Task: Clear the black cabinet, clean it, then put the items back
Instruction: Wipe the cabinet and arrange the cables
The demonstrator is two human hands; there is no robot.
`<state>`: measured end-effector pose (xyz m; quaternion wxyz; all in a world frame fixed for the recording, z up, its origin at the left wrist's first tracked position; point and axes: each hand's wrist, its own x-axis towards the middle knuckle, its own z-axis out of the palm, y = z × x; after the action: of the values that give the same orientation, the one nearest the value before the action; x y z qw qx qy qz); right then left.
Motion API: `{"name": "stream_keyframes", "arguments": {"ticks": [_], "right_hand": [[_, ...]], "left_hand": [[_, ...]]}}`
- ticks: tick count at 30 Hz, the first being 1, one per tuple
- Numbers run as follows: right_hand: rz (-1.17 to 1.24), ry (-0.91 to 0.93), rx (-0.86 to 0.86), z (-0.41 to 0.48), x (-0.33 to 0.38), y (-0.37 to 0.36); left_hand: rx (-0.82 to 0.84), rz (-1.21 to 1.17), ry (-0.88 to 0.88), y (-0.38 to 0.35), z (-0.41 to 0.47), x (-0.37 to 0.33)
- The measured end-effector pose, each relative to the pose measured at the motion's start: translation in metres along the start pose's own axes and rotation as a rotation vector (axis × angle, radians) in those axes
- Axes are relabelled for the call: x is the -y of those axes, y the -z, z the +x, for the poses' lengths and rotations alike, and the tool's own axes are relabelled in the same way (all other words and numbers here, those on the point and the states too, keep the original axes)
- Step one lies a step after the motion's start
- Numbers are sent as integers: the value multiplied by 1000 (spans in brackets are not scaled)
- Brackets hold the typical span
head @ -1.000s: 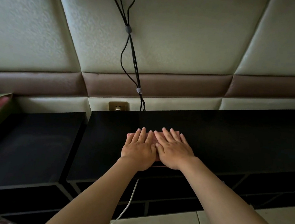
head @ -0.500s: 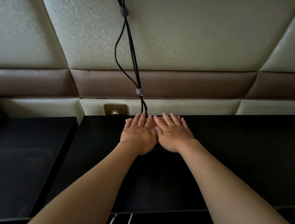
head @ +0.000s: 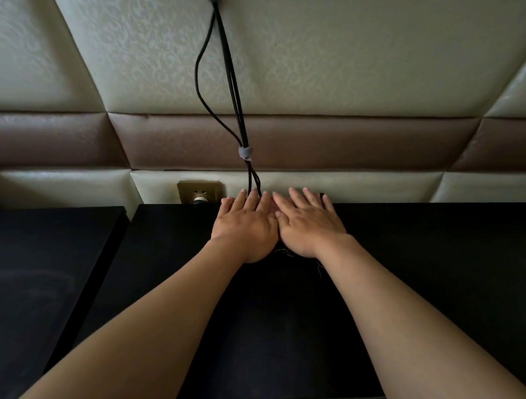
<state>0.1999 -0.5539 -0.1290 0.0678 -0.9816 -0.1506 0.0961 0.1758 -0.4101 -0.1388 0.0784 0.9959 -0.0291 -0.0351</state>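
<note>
Both grips lay spread flat, left hand [head: 246,226] beside right hand [head: 308,227], pressing the black cabinet's [head: 440,262] top at its back edge. A push beyond that edge might have snagged the cables [head: 225,68] touching the fingertips—or tugged the plug at the socket [head: 199,190].

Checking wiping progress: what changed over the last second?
Both the left hand and right hand slid away from the body across the black cabinet top to its rear edge, by the cables and socket. They stay flat, side by side, pressing the cloth; nothing gripped or released.
</note>
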Motion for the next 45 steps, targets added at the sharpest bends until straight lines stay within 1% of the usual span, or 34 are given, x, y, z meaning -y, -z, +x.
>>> {"name": "stream_keyframes", "arguments": {"ticks": [8,13,19,25,30,40,45], "right_hand": [[-8,0,-18,-1,-1,-2],[-4,-3,-14,-12,2,-3],[15,1,8,-63,6,-7],[5,60,23,-126,6,-17],[10,49,45,-165,8,-22],[28,50,48,-191,4,-27],[33,10,59,-205,-16,-23]], "left_hand": [[4,24,15,0,-2,-2],[8,46,33,2,-19,-7],[39,61,21,1,-66,-20],[39,28,-11,-7,-132,-36],[48,51,-48,-10,-169,-46],[66,53,-68,-11,-190,-55],[137,59,-82,-9,-187,-81]]}}
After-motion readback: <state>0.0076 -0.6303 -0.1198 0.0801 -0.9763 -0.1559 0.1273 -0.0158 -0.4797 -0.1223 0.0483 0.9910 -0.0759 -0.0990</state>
